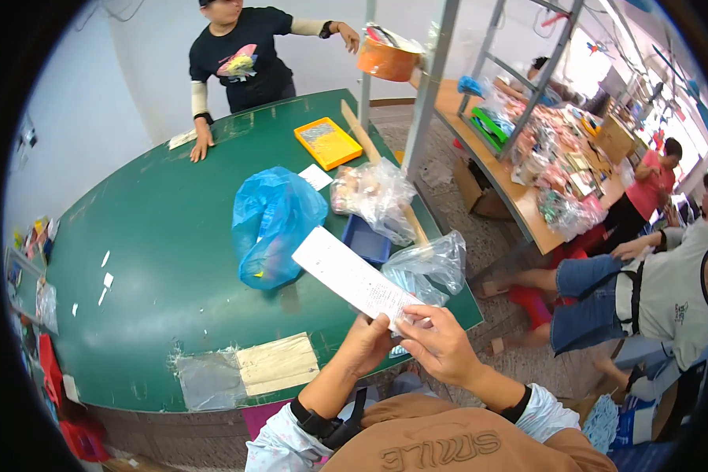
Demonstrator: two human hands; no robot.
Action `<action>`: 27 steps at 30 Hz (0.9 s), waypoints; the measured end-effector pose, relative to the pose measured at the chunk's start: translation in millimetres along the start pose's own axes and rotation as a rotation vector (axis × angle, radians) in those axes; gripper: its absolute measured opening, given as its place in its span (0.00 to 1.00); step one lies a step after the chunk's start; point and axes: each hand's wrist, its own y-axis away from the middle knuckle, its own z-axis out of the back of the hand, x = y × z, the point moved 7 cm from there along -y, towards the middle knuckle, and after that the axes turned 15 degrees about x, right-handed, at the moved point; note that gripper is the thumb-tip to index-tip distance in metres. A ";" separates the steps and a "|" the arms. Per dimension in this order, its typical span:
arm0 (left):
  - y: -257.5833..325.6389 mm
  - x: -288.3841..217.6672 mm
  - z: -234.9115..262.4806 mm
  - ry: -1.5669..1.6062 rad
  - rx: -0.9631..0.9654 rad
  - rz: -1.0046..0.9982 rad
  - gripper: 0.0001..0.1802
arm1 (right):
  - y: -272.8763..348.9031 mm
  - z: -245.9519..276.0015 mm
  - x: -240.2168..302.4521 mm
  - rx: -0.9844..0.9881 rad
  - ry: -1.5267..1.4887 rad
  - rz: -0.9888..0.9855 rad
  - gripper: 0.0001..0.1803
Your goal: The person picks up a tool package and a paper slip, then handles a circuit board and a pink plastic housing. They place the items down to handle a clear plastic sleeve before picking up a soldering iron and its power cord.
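Both hands hold a long white paper slip (356, 277) over the near edge of the green bench (165, 259). The left hand (367, 344) closes its grip on the slip's lower end from below; the right hand (440, 342) pinches the same end from the side. Beyond the slip lie a blue plastic bag (274, 224), a blue tray (367, 240) and clear bags (433, 263).

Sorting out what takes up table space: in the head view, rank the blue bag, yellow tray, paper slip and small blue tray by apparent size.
1. blue bag
2. paper slip, held in both hands, nearest the camera, so unsure
3. yellow tray
4. small blue tray, partly hidden
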 end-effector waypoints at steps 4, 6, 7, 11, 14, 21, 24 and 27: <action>-17.7 4.2 -24.5 0.126 0.069 0.047 0.37 | 19.4 27.5 -18.2 0.011 -0.006 -0.067 0.11; -24.3 10.9 -31.7 0.114 0.106 0.093 0.37 | 24.8 45.4 -24.9 -0.074 0.077 -0.095 0.12; -26.1 14.0 -33.8 0.116 0.111 0.093 0.36 | 29.9 52.5 -32.2 -0.109 0.098 -0.172 0.12; -45.2 34.2 -52.1 0.087 0.165 0.131 0.34 | 68.6 58.6 -72.3 -0.093 -0.244 -0.393 0.14; -44.8 49.2 -44.4 0.055 0.116 0.132 0.31 | 83.0 56.8 -81.8 0.003 -0.393 -0.448 0.12; -67.2 107.7 -33.2 -0.097 -0.084 0.277 0.28 | 132.5 73.8 -114.0 -0.075 -0.286 -0.406 0.13; -82.2 125.8 -50.0 -0.358 -0.014 0.300 0.29 | 148.3 82.0 -119.1 0.004 -0.062 -0.405 0.13; -97.7 151.7 -53.9 -0.368 0.000 0.349 0.30 | 171.1 84.4 -140.4 0.012 0.072 -0.516 0.11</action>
